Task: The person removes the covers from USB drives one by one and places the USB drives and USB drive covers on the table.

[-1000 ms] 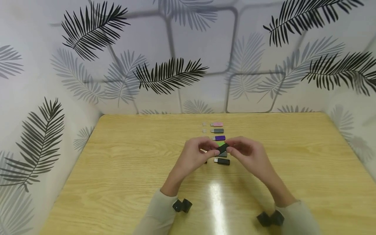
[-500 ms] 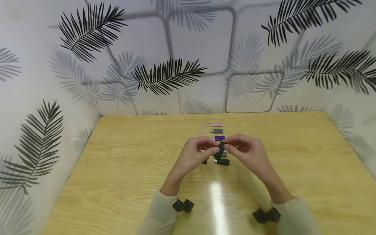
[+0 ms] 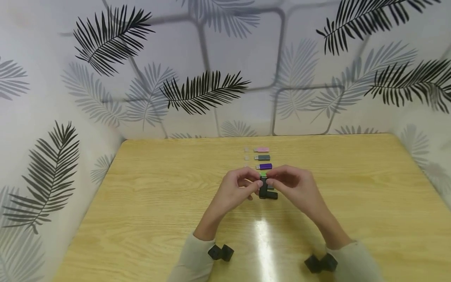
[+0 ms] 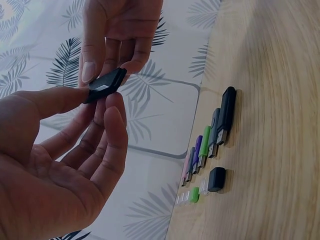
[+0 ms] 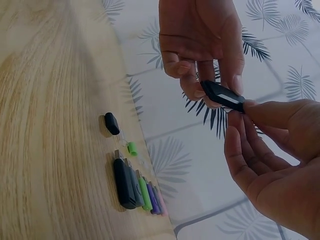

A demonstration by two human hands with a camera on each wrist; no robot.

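A glossy black plastic USB stick (image 3: 263, 187) is held above a pale yellow wood-grain desk (image 3: 141, 203). On it lie pink (image 3: 262, 149), grey (image 3: 263, 157), purple (image 3: 265, 166) and black (image 3: 270, 195) sticks. The white walls (image 3: 70, 98) carry black and grey palm-leaf prints.

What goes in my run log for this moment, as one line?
both hands pinch black USB stick above table | row of sticks behind

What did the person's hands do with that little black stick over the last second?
The small black USB stick, pinched between the left hand and the right hand, was turned from slanting to nearly upright in the head view, and both hands sank slightly toward the wooden table. The row of coloured USB sticks stayed put.
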